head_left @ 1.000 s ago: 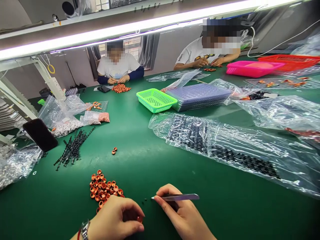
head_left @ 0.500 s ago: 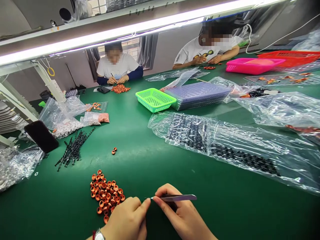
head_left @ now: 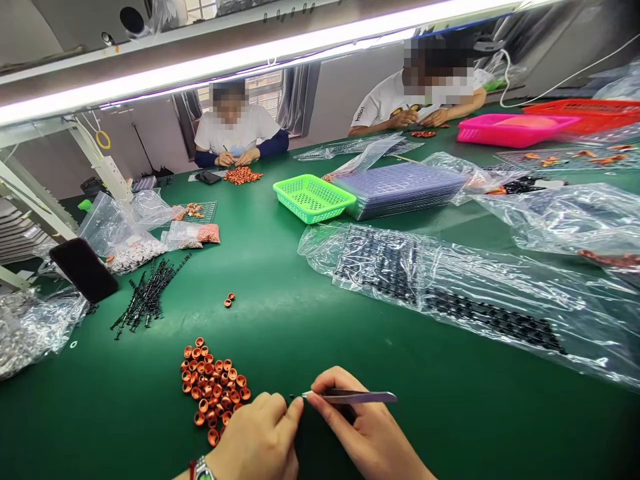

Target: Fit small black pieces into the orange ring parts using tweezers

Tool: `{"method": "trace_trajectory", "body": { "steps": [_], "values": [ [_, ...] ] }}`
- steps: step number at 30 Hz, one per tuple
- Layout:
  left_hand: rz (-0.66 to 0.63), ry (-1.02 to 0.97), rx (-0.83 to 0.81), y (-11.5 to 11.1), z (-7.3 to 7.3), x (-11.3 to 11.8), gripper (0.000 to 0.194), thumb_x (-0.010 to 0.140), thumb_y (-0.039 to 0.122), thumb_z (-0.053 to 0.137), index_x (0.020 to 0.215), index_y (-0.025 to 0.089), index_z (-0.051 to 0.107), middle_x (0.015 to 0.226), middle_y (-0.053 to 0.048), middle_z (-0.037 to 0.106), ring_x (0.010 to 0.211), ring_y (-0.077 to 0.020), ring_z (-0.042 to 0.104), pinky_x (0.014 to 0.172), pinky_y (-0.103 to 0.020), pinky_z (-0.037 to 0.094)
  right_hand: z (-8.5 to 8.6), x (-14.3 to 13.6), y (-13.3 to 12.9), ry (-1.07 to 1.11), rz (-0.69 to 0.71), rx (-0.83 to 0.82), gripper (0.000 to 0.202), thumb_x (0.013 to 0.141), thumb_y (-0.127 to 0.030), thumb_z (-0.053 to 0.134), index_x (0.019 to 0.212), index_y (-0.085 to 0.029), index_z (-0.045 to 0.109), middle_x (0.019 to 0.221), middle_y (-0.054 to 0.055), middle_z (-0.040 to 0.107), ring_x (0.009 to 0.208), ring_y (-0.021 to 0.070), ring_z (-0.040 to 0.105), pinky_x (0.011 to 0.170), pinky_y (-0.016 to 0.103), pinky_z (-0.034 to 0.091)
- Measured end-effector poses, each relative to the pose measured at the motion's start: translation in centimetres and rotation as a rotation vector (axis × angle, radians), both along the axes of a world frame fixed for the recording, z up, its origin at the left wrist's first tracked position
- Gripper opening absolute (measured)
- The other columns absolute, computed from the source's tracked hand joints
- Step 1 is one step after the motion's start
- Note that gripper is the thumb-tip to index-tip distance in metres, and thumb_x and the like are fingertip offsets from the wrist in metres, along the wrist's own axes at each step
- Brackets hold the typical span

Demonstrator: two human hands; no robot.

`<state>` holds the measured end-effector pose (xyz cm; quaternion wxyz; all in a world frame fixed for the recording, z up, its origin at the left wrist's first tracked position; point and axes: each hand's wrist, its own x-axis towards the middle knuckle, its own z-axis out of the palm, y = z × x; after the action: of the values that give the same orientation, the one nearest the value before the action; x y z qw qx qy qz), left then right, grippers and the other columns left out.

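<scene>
A green tabletop (head_left: pixel 310 320) under a strip light (head_left: pixel 250 60). At 6 o'clock, the right hand (head_left: pixel 365 430) pinches tweezers (head_left: pixel 350 397); the left hand (head_left: pixel 257 437) curls closed at their tip, orange rings (head_left: pixel 213 390) at its 10 o'clock.

A dark green tabletop (head_left: pixel 280 280) is seen. Orange rings (head_left: pixel 213 387) are heaped near its front edge. Silver tweezers (head_left: pixel 357 397) are shown; a bright green perforated basket (head_left: pixel 313 198) and pink tray (head_left: pixel 510 129) are set farther back.

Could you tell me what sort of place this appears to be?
Probably a small-parts assembly workshop: a long green worktable under strip lighting, a pile of orange rings, bagged component trays, and a right hand holding tweezers.
</scene>
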<state>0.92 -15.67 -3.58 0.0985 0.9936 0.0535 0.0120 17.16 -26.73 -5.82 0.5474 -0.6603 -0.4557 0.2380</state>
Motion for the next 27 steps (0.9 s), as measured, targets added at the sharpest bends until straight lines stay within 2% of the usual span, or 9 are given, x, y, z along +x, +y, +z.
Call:
{"method": "trace_trajectory", "body": {
  "steps": [6,18,27],
  "values": [
    [0.007,0.001,-0.002,0.1,-0.2,0.2,0.066,0.068,0.007,0.055,0.134,0.005,0.047,0.09,-0.012,0.068,0.074,-0.0258,0.066,0.059,-0.037,0.062,-0.2,0.1,-0.1,-0.001,0.016,-0.008,0.027,0.101,-0.043,0.054,0.083,-0.024,0.062,0.077,0.0,0.062,0.066,0.0167,0.06,0.06,0.027,0.049],
    [0.014,-0.044,0.015,0.0,-0.3,0.2,0.064,0.066,0.007,0.055,0.13,0.004,0.051,0.086,-0.011,0.067,0.07,-0.0258,0.066,0.056,-0.036,0.061,0.1,0.1,0.0,0.002,0.02,-0.017,0.03,0.1,-0.047,0.054,0.083,-0.024,0.062,0.075,0.0,0.062,0.065,0.0169,0.059,0.058,0.026,0.048],
    [-0.005,-0.198,0.092,0.2,-1.3,0.1,0.069,0.063,0.007,0.055,0.13,0.008,0.042,0.079,-0.007,0.065,0.06,-0.0224,0.062,0.046,-0.031,0.051,0.0,0.1,0.0,0.024,0.003,-0.03,0.033,0.099,-0.05,0.055,0.081,-0.024,0.063,0.073,0.0,0.062,0.063,0.017,0.059,0.058,0.026,0.047]
  ]
}}
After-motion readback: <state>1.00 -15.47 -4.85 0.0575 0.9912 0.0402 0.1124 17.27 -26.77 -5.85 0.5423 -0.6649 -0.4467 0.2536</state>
